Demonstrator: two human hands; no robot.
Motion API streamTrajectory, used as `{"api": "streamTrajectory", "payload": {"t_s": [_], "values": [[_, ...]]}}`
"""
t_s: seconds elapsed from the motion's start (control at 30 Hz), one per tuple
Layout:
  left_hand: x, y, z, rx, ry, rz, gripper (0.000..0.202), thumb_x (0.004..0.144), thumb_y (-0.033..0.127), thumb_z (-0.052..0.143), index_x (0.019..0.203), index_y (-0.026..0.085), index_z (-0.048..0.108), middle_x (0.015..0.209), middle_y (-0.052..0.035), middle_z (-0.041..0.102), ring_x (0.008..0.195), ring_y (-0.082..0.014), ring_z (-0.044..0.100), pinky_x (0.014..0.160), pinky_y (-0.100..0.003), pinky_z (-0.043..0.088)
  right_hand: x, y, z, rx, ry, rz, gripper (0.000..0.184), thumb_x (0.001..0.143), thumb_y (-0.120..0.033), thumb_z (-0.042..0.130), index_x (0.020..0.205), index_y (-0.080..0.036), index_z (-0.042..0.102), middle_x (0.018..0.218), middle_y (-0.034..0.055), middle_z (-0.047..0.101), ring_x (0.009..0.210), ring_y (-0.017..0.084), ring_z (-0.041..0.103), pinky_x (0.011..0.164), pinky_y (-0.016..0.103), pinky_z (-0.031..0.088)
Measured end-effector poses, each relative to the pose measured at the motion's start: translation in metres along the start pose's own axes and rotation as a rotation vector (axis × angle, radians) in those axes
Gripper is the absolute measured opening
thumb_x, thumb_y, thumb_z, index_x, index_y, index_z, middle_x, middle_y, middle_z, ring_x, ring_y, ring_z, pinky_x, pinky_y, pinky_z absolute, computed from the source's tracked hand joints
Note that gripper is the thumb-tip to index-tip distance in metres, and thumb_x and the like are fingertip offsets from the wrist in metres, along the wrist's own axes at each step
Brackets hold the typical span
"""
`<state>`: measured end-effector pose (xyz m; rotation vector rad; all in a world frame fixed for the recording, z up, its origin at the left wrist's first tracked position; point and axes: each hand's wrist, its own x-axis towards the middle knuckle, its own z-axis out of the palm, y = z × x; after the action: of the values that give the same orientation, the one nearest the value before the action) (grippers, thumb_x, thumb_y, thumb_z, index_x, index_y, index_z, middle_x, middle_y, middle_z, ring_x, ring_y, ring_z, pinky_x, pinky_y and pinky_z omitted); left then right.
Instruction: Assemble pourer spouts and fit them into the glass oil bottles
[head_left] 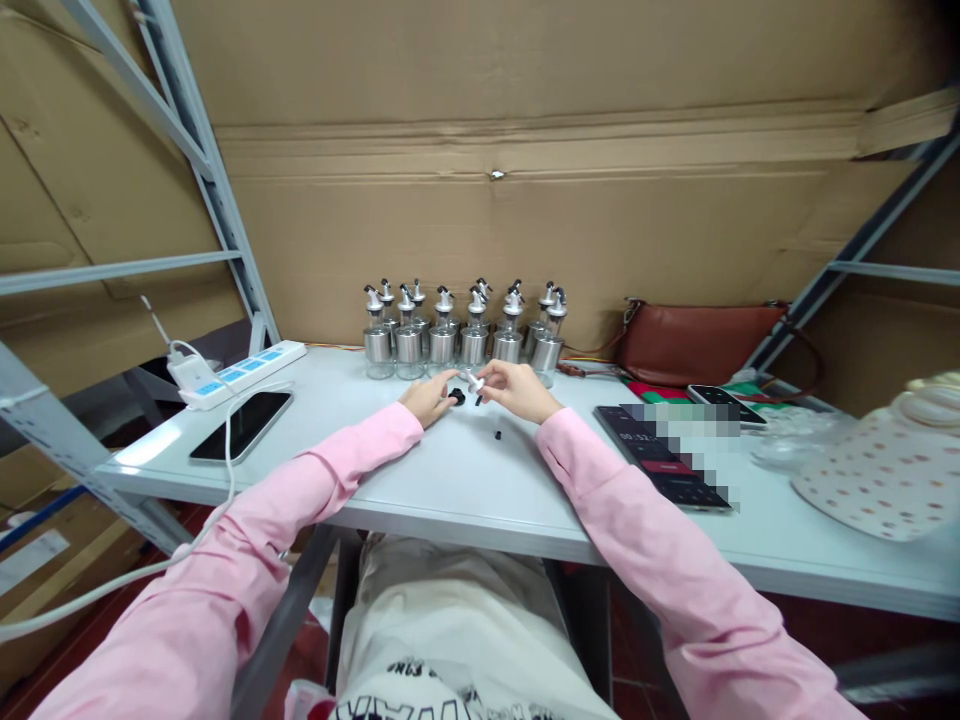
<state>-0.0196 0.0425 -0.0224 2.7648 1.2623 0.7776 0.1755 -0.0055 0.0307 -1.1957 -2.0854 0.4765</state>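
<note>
Near the middle of the table, my right hand pinches a small silver pourer spout between thumb and fingers. My left hand is just left of it, with index finger and thumb apart. Its index fingertip reaches close to the spout; whether they touch is unclear. A black cap lies at the left thumb tip. On the table, nearer to me, sits a tiny black piece. Behind the hands stand several glass oil bottles with steel sleeves and silver pourer tops.
At left are a white power strip and a phone with a white cable. To the right lie a large dark phone, another device, a brown bag and a dotted white item. Cardboard walls the back.
</note>
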Motion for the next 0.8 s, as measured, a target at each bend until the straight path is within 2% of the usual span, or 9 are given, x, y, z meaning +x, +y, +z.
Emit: {"api": "streamTrajectory", "payload": {"t_s": [0.07, 0.13, 0.2, 0.27, 0.47, 0.57, 0.63, 0.8], "values": [[0.000, 0.001, -0.001, -0.064, 0.157, 0.089, 0.046, 0.081, 0.034, 0.050, 0.120, 0.016, 0.034, 0.090, -0.0044, 0.056, 0.070, -0.0147, 0.055, 0.072, -0.031, 0.044, -0.001, -0.003, -0.001, 0.031, 0.005, 0.032, 0.008, 0.071, -0.020, 0.058, 0.077, -0.017, 0.054, 0.063, 0.0022, 0.068, 0.065, 0.016, 0.066, 0.073, 0.029, 0.046], [-0.001, 0.003, -0.002, -0.115, 0.296, 0.244, 0.046, 0.079, 0.039, 0.053, 0.115, 0.016, 0.036, 0.093, -0.0060, 0.054, 0.072, -0.0141, 0.054, 0.072, -0.031, 0.044, -0.001, -0.004, 0.000, 0.105, 0.011, 0.057, 0.010, 0.071, -0.024, 0.059, 0.074, -0.017, 0.052, 0.064, 0.0028, 0.068, 0.065, 0.017, 0.066, 0.073, 0.030, 0.046], [-0.001, 0.007, -0.002, -0.134, 0.357, 0.377, 0.046, 0.078, 0.043, 0.054, 0.111, 0.016, 0.038, 0.095, -0.0073, 0.054, 0.076, -0.0152, 0.054, 0.073, -0.031, 0.044, -0.001, -0.004, 0.001, 0.199, 0.005, 0.069, 0.016, 0.071, -0.030, 0.061, 0.072, -0.017, 0.050, 0.065, 0.0036, 0.069, 0.064, 0.017, 0.066, 0.071, 0.030, 0.047], [-0.002, 0.011, -0.001, -0.138, 0.358, 0.437, 0.045, 0.079, 0.045, 0.053, 0.109, 0.015, 0.039, 0.095, -0.0080, 0.054, 0.077, -0.0155, 0.055, 0.072, -0.030, 0.045, -0.001, -0.002, 0.004, 0.277, -0.019, 0.078, 0.023, 0.069, -0.035, 0.063, 0.070, -0.018, 0.048, 0.064, 0.0044, 0.068, 0.063, 0.018, 0.066, 0.068, 0.030, 0.048], [-0.005, 0.014, -0.002, -0.101, 0.316, 0.410, 0.032, 0.085, 0.039, 0.045, 0.106, 0.016, 0.045, 0.092, -0.0072, 0.059, 0.082, -0.0160, 0.058, 0.073, -0.030, 0.045, 0.000, -0.002, 0.003, 0.402, -0.181, 0.116, 0.033, 0.067, -0.044, 0.064, 0.073, -0.016, 0.050, 0.066, 0.0055, 0.068, 0.062, 0.016, 0.064, 0.065, 0.028, 0.047], [-0.005, 0.014, -0.004, -0.082, 0.304, 0.454, 0.029, 0.085, 0.036, 0.046, 0.107, 0.016, 0.048, 0.098, -0.0082, 0.058, 0.091, -0.0171, 0.057, 0.077, -0.030, 0.046, 0.000, 0.003, -0.011, 0.340, -0.310, 0.121, 0.038, 0.068, -0.047, 0.062, 0.085, -0.013, 0.058, 0.067, 0.0044, 0.066, 0.054, 0.012, 0.059, 0.061, 0.027, 0.045], [-0.005, 0.014, -0.004, -0.067, 0.300, 0.469, 0.028, 0.085, 0.035, 0.046, 0.106, 0.017, 0.050, 0.100, -0.0085, 0.057, 0.093, -0.0168, 0.056, 0.078, -0.029, 0.046, 0.001, 0.009, -0.021, 0.267, -0.400, 0.137, 0.042, 0.063, -0.043, 0.066, 0.092, -0.013, 0.060, 0.065, 0.0017, 0.064, 0.052, 0.010, 0.055, 0.058, 0.025, 0.043], [-0.005, 0.015, -0.005, -0.059, 0.292, 0.493, 0.025, 0.084, 0.032, 0.047, 0.103, 0.017, 0.052, 0.097, -0.0084, 0.057, 0.089, -0.0154, 0.056, 0.078, -0.028, 0.048, 0.001, 0.026, -0.027, 0.101, -0.667, 0.158, 0.039, 0.048, -0.032, 0.075, 0.081, -0.013, 0.067, 0.060, -0.0027, 0.059, 0.054, 0.008, 0.050, 0.056, 0.021, 0.038]]}}
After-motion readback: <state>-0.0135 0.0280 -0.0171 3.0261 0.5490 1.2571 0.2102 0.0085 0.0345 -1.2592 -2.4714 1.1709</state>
